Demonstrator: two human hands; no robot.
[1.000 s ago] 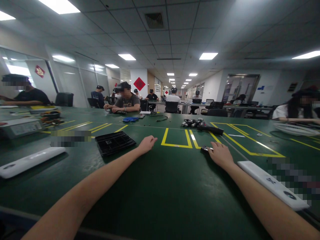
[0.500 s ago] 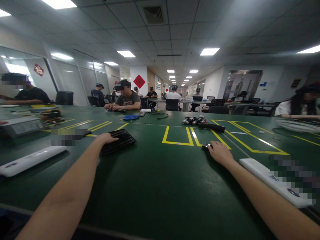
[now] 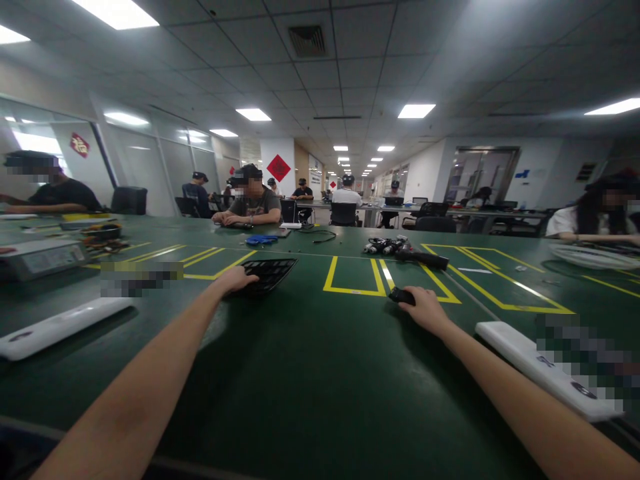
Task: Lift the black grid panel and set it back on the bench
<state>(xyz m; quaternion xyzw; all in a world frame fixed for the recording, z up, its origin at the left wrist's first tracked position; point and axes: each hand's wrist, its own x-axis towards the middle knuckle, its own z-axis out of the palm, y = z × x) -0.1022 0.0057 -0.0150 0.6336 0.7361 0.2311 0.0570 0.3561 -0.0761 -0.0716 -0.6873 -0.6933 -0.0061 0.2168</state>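
My left hand [image 3: 234, 280] grips the left end of a flat black tray-like piece [image 3: 273, 275] with a ribbed, slotted surface. The piece is tilted and its right edge is raised over the green table [image 3: 300, 373]. My right hand [image 3: 427, 305] is closed around a small black block-shaped object [image 3: 401, 297], whose kind I cannot make out. That object is just in front of the yellow tape outlines [image 3: 356, 291]. My palm hides part of it.
A bundle of dark cables with metal connectors [image 3: 385, 245] lies beyond my right hand. White long bars [image 3: 65, 327] flank both arms. Blue gloves or cloth [image 3: 262, 239] lie near a seated person [image 3: 257, 200]. A grey metal box [image 3: 43, 257] stands far left.
My left hand has moved right, carrying the black tray-like piece, which is now angled differently. My right hand has shifted slightly left with the small black object, showing more of it.
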